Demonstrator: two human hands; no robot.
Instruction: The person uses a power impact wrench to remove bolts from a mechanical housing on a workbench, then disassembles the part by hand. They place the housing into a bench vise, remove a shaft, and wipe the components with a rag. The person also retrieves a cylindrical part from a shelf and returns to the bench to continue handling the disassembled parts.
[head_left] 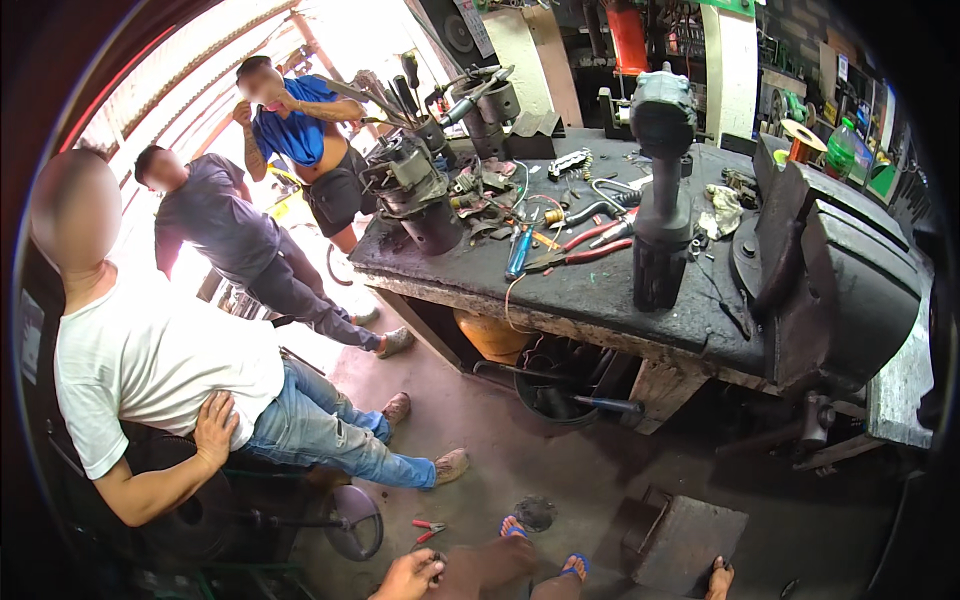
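My left hand (410, 576) is at the bottom centre, above my bare legs, its fingers curled round a small dark object too hidden to name. My right hand (719, 580) is lower right, beside the edge of a grey metal plate or low platform (690, 530); its fingers are curled, and what they hold, if anything, is unclear. A pair of red-handled pliers or clamp (428, 528) lies on the floor near my left hand. My feet (572, 567) in blue sandals stand between my hands.
A dark workbench (580, 290) holds pliers, screwdrivers, a large black power tool (660, 200), metal housings and a vise-like block (840, 300). Under it sit a bucket (555, 400) and orange cylinder (485, 335). Three people (170, 370), (215, 225), (310, 140) stand at left.
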